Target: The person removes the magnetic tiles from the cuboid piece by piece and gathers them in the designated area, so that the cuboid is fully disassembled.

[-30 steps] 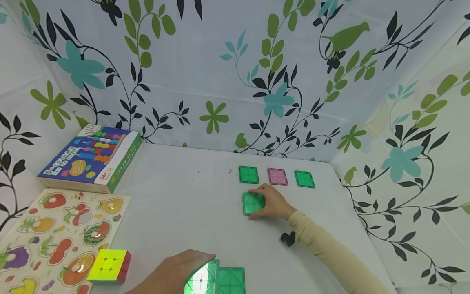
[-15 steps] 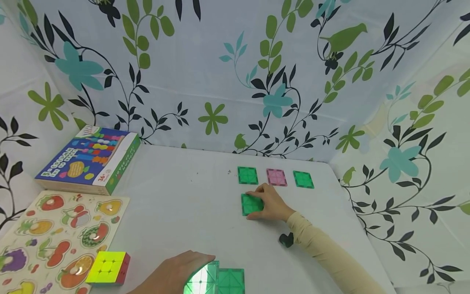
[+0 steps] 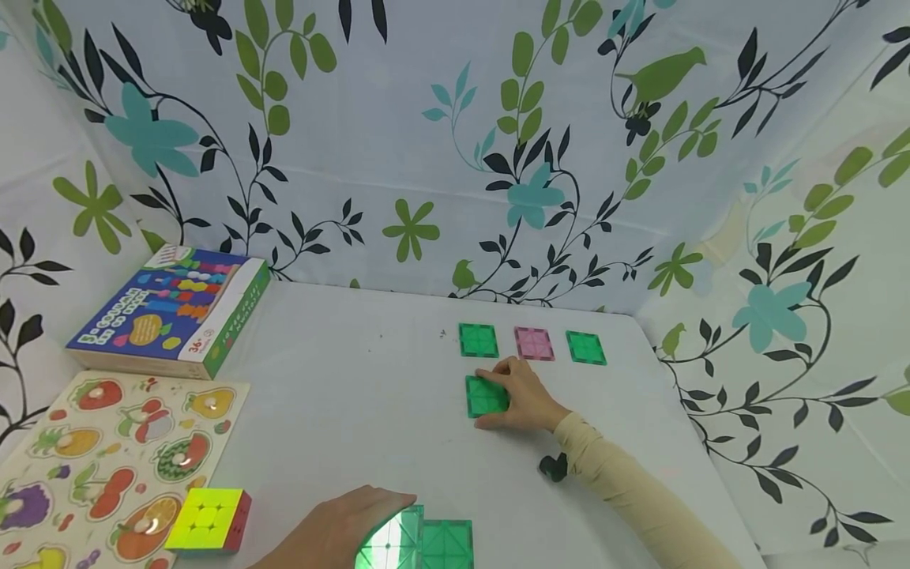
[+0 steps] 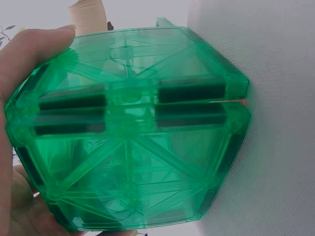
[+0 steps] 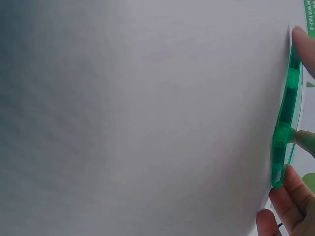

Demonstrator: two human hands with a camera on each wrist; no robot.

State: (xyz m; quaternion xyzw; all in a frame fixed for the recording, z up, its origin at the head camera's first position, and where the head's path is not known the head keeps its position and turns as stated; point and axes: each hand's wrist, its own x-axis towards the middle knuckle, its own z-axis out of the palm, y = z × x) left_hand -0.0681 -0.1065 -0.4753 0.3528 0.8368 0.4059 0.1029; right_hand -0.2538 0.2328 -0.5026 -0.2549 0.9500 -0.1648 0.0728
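Observation:
In the head view my right hand (image 3: 526,397) spans a square green magnetic tile (image 3: 483,397) on the white table, thumb at its near edge and fingertips at its far edge. The right wrist view shows that tile (image 5: 284,118) edge-on between thumb and fingers. At the bottom of the head view my left hand (image 3: 348,518) grips green magnetic tiles (image 3: 448,544), partly cut off by the frame. Seen from the left wrist, these joined green tiles (image 4: 128,147) form a boxy shape standing on the table. Beyond the right hand lie two green tiles (image 3: 479,341) (image 3: 586,348) and a pink tile (image 3: 534,344) in a row.
A small dark object (image 3: 553,467) lies beside the right sleeve. On the left are a boxed toy (image 3: 171,308), a fruit-picture board (image 3: 121,450) and a yellow-topped puzzle cube (image 3: 206,519) at the board's near corner. Patterned cloth (image 3: 320,142) rises behind the table.

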